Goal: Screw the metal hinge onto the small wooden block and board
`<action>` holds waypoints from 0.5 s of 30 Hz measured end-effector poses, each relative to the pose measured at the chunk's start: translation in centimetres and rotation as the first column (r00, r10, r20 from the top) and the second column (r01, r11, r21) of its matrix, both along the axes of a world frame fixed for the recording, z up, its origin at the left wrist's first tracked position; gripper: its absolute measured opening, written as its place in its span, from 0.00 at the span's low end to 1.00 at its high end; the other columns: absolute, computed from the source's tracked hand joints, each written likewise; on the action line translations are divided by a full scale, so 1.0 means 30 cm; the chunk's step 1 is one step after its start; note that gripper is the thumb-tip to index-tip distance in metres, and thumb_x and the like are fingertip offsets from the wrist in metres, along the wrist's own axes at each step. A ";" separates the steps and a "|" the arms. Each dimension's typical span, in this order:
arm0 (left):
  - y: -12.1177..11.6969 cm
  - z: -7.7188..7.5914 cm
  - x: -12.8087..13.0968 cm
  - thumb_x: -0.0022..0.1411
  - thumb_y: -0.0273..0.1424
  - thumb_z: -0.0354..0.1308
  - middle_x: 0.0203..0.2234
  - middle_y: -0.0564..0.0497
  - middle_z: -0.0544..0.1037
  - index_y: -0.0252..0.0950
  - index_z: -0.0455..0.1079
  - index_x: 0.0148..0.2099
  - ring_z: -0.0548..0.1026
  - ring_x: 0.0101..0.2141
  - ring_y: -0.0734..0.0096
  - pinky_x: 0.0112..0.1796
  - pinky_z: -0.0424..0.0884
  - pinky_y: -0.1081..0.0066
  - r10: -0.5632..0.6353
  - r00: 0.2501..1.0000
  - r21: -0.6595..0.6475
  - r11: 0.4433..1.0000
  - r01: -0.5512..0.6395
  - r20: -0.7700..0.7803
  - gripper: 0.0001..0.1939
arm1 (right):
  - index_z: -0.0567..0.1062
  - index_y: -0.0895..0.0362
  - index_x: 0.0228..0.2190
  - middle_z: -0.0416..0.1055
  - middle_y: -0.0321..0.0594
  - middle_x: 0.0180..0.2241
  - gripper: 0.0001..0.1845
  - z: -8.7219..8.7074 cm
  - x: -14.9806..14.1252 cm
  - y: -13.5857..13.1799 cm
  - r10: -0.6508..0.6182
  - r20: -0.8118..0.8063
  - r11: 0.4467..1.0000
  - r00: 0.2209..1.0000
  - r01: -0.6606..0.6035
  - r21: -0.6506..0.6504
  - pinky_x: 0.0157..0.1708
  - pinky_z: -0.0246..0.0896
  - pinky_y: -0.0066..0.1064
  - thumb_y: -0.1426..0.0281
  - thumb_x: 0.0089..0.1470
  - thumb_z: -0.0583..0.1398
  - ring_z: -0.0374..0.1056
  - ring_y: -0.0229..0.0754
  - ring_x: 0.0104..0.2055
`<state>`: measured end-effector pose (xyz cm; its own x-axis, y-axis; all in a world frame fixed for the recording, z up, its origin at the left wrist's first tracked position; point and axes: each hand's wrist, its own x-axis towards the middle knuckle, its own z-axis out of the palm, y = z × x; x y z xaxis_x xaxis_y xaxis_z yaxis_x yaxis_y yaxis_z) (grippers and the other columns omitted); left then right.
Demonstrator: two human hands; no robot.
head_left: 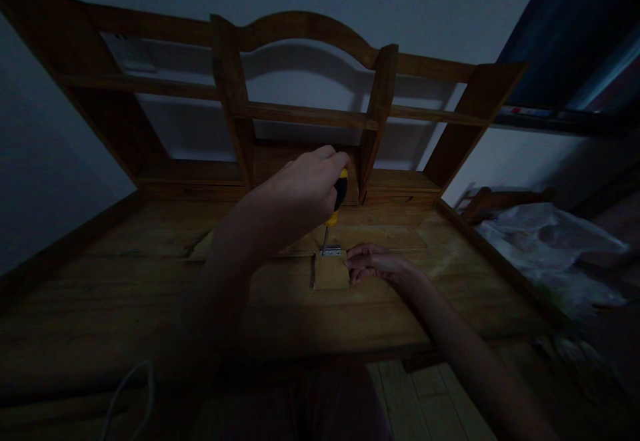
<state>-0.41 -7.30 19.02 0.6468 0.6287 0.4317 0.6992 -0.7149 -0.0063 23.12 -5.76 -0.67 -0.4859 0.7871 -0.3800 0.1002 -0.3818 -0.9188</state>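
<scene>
My left hand (pixel 313 178) is wrapped round the yellow and black handle of a screwdriver (pixel 341 191). The screwdriver points down, slightly tilted, and its tip meets the left part of a small metal hinge (pixel 333 251). This hinge lies along the far edge of a small wooden block (pixel 331 274) on the desk top. At the block's right side, the fingers of my right hand (pixel 373 263) are closed on its edge. Dim light hides the screw heads and the exact fit of the tip.
The wooden desk (pixel 295 324) carries a shelf unit (pixel 305 118) along its back, against the wall. Thin wooden strips (pixel 370 236) lie behind the block. A pale cable (pixel 150 388) loops at the lower left. To the right, a clear plastic bag (pixel 545 241) sits beyond the desk's raised edge.
</scene>
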 end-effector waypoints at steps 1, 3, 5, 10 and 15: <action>-0.003 -0.002 0.001 0.65 0.25 0.48 0.45 0.46 0.75 0.37 0.68 0.54 0.73 0.45 0.63 0.48 0.68 0.66 0.001 1.000 0.008 1.000 -0.001 0.010 0.18 | 0.75 0.61 0.32 0.77 0.38 0.23 0.20 0.000 0.000 0.000 -0.002 0.001 1.000 1.000 0.002 -0.002 0.30 0.71 0.26 0.64 0.41 0.74 0.76 0.38 0.26; -0.005 -0.003 0.006 0.65 0.27 0.48 0.44 0.46 0.75 0.37 0.69 0.54 0.74 0.44 0.63 0.47 0.68 0.66 0.010 0.999 0.015 1.000 -0.010 0.034 0.17 | 0.74 0.61 0.31 0.77 0.38 0.23 0.20 -0.004 0.000 0.002 -0.012 -0.004 1.000 1.000 0.012 -0.005 0.30 0.71 0.26 0.64 0.40 0.74 0.76 0.38 0.25; -0.001 0.000 0.010 0.65 0.29 0.50 0.41 0.47 0.75 0.37 0.69 0.53 0.74 0.43 0.63 0.46 0.68 0.67 0.012 0.999 0.008 1.000 -0.013 0.051 0.15 | 0.74 0.60 0.31 0.77 0.38 0.23 0.19 -0.010 0.002 0.005 -0.018 -0.009 1.000 1.000 0.018 -0.009 0.30 0.71 0.25 0.64 0.40 0.74 0.76 0.38 0.25; 0.025 0.000 0.019 0.66 0.41 0.56 0.41 0.46 0.74 0.36 0.69 0.50 0.74 0.43 0.61 0.45 0.68 0.66 0.023 0.997 -0.003 1.000 -0.023 0.074 0.16 | 0.75 0.60 0.31 0.78 0.38 0.25 0.19 -0.020 0.007 0.010 0.007 -0.017 1.000 1.000 -0.007 -0.007 0.30 0.71 0.25 0.64 0.41 0.74 0.76 0.38 0.26; 0.027 -0.016 0.038 0.67 0.43 0.57 0.44 0.46 0.71 0.39 0.68 0.52 0.74 0.42 0.62 0.44 0.69 0.65 0.021 0.993 0.007 1.000 -0.022 0.112 0.17 | 0.74 0.60 0.30 0.78 0.39 0.25 0.19 -0.010 0.006 0.007 0.040 -0.011 0.999 0.999 -0.040 0.006 0.31 0.71 0.25 0.63 0.42 0.73 0.76 0.38 0.27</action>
<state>0.73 -6.48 18.53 0.5804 0.6382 0.5058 0.7112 -0.6998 0.0670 23.29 -5.53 -0.97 -0.5211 0.7692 -0.3699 0.1045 -0.3726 -0.9221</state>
